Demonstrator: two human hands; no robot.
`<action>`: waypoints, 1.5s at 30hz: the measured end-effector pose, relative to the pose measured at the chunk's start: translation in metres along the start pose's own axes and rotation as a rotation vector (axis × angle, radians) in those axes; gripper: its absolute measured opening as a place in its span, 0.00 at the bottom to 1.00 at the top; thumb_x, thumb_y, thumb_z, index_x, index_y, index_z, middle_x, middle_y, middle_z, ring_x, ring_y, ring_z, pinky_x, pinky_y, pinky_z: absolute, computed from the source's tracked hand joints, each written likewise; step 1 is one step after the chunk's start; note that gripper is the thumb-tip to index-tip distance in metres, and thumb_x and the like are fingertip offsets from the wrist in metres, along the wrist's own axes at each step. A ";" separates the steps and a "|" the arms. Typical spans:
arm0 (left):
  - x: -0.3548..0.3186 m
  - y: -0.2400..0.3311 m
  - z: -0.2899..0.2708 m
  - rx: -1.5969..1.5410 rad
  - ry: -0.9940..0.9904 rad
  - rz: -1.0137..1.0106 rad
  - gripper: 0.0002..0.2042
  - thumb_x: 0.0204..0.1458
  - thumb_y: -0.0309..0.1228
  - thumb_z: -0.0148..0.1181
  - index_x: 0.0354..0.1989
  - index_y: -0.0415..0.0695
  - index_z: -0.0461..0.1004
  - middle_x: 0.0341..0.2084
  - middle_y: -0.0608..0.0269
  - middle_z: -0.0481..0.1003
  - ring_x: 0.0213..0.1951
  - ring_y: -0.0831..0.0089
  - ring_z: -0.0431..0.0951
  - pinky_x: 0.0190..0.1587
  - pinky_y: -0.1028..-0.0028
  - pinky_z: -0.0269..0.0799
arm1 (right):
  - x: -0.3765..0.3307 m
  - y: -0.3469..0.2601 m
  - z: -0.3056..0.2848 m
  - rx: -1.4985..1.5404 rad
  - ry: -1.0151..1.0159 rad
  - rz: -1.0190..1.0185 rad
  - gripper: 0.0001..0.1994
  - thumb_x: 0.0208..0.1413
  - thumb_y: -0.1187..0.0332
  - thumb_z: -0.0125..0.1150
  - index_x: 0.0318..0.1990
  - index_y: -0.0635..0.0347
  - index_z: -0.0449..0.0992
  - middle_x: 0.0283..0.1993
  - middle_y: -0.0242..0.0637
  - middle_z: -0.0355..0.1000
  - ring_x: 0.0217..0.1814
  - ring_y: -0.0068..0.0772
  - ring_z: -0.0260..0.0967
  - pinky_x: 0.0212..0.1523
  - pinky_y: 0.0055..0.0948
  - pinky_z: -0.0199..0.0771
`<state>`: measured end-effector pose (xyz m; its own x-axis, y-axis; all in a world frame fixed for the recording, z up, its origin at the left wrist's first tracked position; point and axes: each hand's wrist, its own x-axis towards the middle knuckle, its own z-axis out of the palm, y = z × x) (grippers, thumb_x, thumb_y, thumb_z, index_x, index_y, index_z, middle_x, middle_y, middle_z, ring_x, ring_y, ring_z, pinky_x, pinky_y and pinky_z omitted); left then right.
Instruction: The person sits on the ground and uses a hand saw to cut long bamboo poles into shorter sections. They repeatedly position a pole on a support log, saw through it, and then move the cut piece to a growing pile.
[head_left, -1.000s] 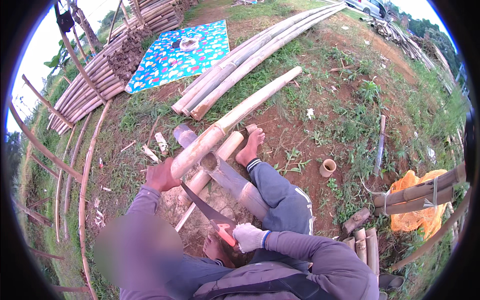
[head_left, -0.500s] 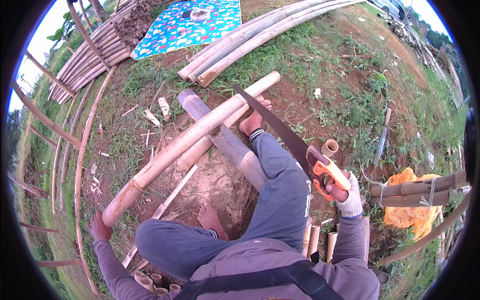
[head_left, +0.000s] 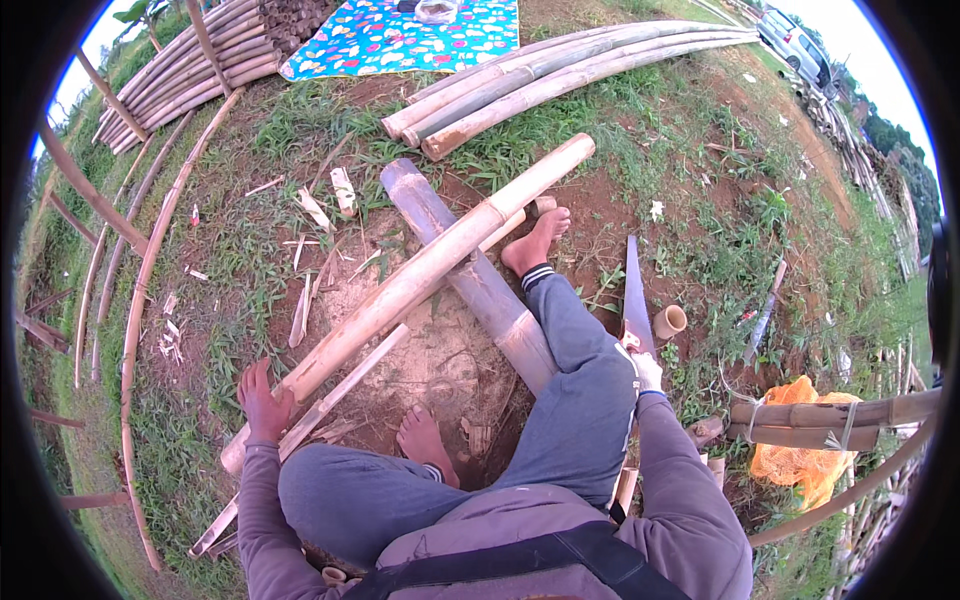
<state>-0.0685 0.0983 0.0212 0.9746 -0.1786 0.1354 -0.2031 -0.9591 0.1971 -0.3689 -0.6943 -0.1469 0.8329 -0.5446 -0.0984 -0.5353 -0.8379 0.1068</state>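
A pale bamboo pole [head_left: 405, 285] lies slantwise across a thicker grey bamboo log [head_left: 510, 320], its far end raised past the log. My bare left hand [head_left: 266, 402] rests against the pole's near-left end, fingers apart and not wrapped round it. Beside my right knee, my right hand [head_left: 648, 372] in a white glove is closed on the handle of a hand saw. The saw's blade [head_left: 636, 290] points away from me, apart from the pole; its handle is mostly hidden by my hand. My right foot [head_left: 537, 241] is close to the pole's far part.
A split bamboo strip [head_left: 345, 385] lies below the pole. A short bamboo piece [head_left: 670, 321], a long knife [head_left: 765, 312] and an orange net bag [head_left: 800, 462] are on the right. Long poles [head_left: 560, 90] and a blue patterned mat [head_left: 400, 40] lie at the back.
The saw has swung down from over the pole to beside my right knee. My left hand has shifted from the pole's near end farther up along its side, its fingers now spread. The view has shifted slightly.
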 end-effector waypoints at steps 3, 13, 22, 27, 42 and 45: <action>0.052 0.091 0.046 -0.172 -0.016 0.330 0.45 0.41 0.43 0.78 0.71 0.46 0.65 0.65 0.52 0.71 0.71 0.49 0.64 0.75 0.47 0.54 | -0.028 0.064 0.017 0.197 0.003 0.180 0.13 0.65 0.61 0.62 0.44 0.61 0.84 0.37 0.49 0.84 0.43 0.52 0.86 0.44 0.52 0.86; 0.087 0.125 0.092 -0.076 -0.267 0.150 0.46 0.38 0.43 0.82 0.69 0.47 0.65 0.58 0.53 0.76 0.61 0.49 0.76 0.69 0.48 0.62 | -0.006 -0.087 -0.164 1.150 0.190 0.289 0.21 0.70 0.56 0.62 0.49 0.70 0.82 0.35 0.51 0.83 0.34 0.49 0.80 0.41 0.44 0.77; 0.047 0.012 0.042 0.095 -0.084 0.101 0.49 0.36 0.34 0.80 0.73 0.54 0.64 0.64 0.57 0.71 0.68 0.51 0.69 0.74 0.42 0.53 | 0.012 -0.115 -0.194 0.615 0.043 0.049 0.20 0.65 0.55 0.67 0.43 0.68 0.85 0.38 0.60 0.82 0.44 0.59 0.82 0.48 0.49 0.79; -0.014 -0.012 0.050 0.105 0.028 -0.206 0.49 0.44 0.32 0.73 0.79 0.56 0.57 0.74 0.53 0.61 0.77 0.48 0.56 0.78 0.40 0.46 | 0.017 -0.141 -0.199 0.643 -0.020 0.009 0.18 0.67 0.58 0.66 0.46 0.69 0.82 0.38 0.51 0.82 0.41 0.48 0.80 0.47 0.45 0.76; -0.187 -0.057 0.109 0.344 0.005 -0.636 0.32 0.55 0.31 0.65 0.71 0.58 0.68 0.69 0.56 0.67 0.72 0.52 0.63 0.74 0.46 0.52 | 0.021 -0.122 -0.195 0.536 -0.123 0.002 0.21 0.74 0.59 0.60 0.56 0.75 0.79 0.45 0.52 0.80 0.47 0.44 0.75 0.54 0.41 0.73; -0.158 -0.078 0.086 0.325 -0.210 -0.571 0.24 0.56 0.34 0.67 0.63 0.57 0.74 0.60 0.59 0.72 0.67 0.56 0.68 0.72 0.47 0.56 | 0.017 -0.128 -0.203 0.426 -0.104 -0.029 0.20 0.75 0.61 0.58 0.56 0.75 0.80 0.46 0.54 0.80 0.46 0.47 0.76 0.53 0.41 0.74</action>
<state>-0.1983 0.1828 -0.0996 0.9247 0.3673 -0.1000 0.3547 -0.9267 -0.1240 -0.2576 -0.5894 0.0382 0.8413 -0.5035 -0.1966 -0.5405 -0.7811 -0.3125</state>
